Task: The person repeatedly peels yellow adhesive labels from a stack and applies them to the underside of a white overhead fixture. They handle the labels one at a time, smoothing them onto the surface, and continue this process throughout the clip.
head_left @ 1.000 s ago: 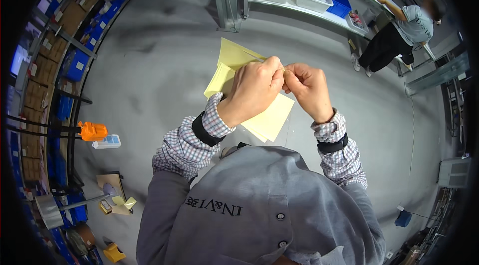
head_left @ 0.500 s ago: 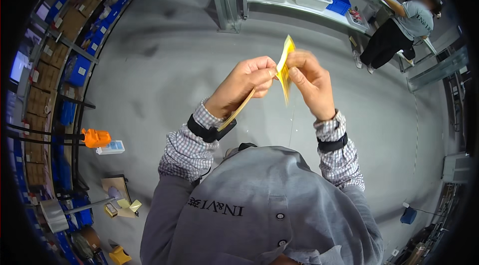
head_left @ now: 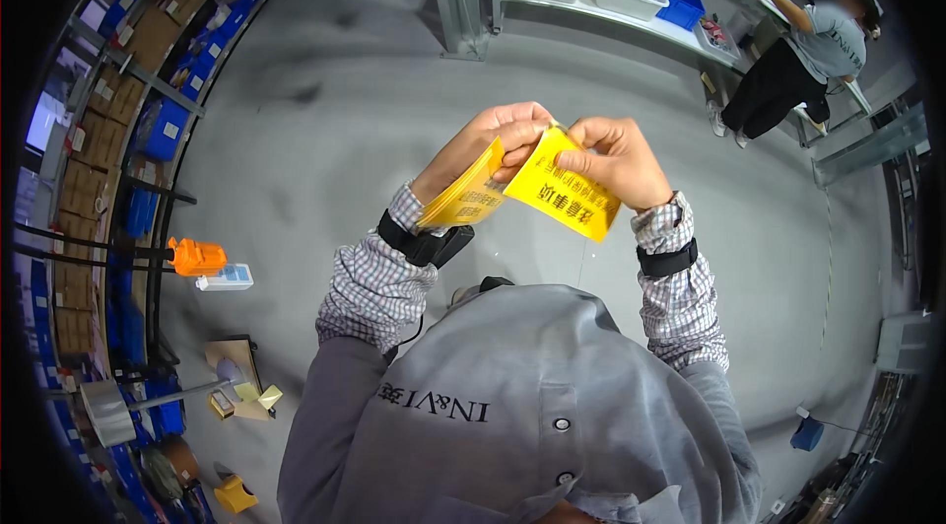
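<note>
And here's a stack of yellow printed sheets (head_left: 467,203), gripped by the left hand (head_left: 480,147); just beside, a single yellow sheet (head_left: 564,194), pinched in the right hand (head_left: 623,165). Separating sheets, apparently; the next move calls for a steady pinch.

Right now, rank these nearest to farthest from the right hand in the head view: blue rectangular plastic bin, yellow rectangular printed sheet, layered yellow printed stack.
1. Yellow sheet, pinched in the right hand.
2. Yellow stack, leftward, in the left hand.
3. Blue bin, toward the upper right.
</note>
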### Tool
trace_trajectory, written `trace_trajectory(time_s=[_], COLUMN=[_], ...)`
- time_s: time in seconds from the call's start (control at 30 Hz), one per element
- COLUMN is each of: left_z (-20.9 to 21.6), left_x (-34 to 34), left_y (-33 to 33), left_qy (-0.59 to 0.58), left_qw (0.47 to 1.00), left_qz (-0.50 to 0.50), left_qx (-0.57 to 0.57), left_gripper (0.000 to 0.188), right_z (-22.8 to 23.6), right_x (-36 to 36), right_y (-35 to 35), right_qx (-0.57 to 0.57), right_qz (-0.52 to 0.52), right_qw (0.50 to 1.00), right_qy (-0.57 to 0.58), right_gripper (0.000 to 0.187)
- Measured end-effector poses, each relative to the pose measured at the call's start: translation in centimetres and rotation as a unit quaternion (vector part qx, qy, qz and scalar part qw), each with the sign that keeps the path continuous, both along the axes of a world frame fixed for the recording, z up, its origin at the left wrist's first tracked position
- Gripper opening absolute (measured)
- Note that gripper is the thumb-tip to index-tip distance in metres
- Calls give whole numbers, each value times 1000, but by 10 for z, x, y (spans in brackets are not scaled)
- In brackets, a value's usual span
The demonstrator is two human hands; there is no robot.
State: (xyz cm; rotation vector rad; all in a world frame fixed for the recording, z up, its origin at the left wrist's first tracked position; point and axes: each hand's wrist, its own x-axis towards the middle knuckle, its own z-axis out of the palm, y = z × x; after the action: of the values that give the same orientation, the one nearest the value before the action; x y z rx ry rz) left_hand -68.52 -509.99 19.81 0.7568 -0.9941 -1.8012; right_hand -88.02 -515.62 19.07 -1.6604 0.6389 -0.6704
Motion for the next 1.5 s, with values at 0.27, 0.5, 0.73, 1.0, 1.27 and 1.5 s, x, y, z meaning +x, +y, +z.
trace_trajectory(time_s=[0.27, 0.5, 0.73, 1.0, 1.27, 1.5], left_z=[-5, -5, 3, 4, 7, 0], left_x=[17, 15, 14, 12, 7, 3], left_y=[36, 45, 54, 61, 60, 59], left_qy=[-79, -186, -268, -287, -231, -239], left_qw=[996, 978, 957, 949, 964, 959], left_qz=[28, 70, 87, 104, 103, 117], left_qx=[-19, -65, -66, -79, -79, -99], left_gripper=[20, 12, 8, 11, 7, 7], right_z=[0, 12, 20, 21, -9, -3], right_x=[-10, -7, -5, -5, -1, 13], right_y=[5, 17, 25, 33, 23, 61], right_qx=[67, 24, -18, -25, -220, -112], right_qz=[-87, -96, -105, -106, -182, -127], right_qw=[994, 995, 993, 993, 958, 985], right_qy=[-17, 25, 51, 54, 11, -20], right_gripper=[18, 17, 17, 17, 17, 9])
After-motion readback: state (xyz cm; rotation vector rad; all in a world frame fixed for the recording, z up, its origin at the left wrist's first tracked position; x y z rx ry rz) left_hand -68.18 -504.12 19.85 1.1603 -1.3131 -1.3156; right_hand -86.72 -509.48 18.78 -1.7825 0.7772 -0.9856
